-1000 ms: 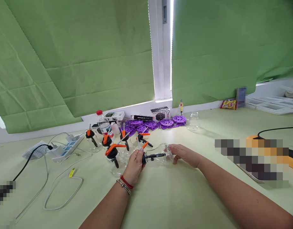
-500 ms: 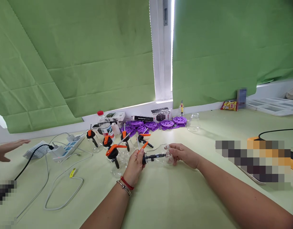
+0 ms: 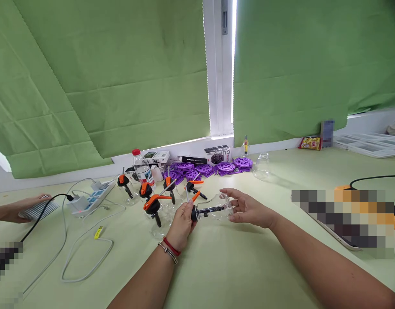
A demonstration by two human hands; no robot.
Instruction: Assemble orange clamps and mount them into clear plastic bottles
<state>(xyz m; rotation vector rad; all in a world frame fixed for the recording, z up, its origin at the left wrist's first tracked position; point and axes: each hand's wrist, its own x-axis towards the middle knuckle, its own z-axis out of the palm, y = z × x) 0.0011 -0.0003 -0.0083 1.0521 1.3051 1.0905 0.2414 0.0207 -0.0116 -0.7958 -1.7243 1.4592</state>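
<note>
My left hand [image 3: 183, 216] is closed around the black collar of a clear spray bottle [image 3: 218, 210], its orange trigger sticking up past the thumb. The bottle lies tilted almost level, and a black tube shows inside it. At the bottle's base, my right hand [image 3: 245, 209] has its fingers apart, curved about the end; whether a fingertip still touches the glass I cannot tell. Left of my left hand stand several similar bottles with black and orange spray heads, the nearest spray head [image 3: 152, 205] leaning over its bottle.
Purple plastic wheel-like parts [image 3: 225, 167] lie by the wall, near boxes [image 3: 218, 154] and a red-capped water bottle [image 3: 141, 167]. A clear glass container [image 3: 262, 166] stands right of them. Leftward are a power strip [image 3: 94, 199], cables and another person's hand [image 3: 26, 206] on a striped object.
My right hand's fingers have loosened and spread at the bottle's base, while my left hand keeps its hold. The other person's hand has come down onto the striped object.
</note>
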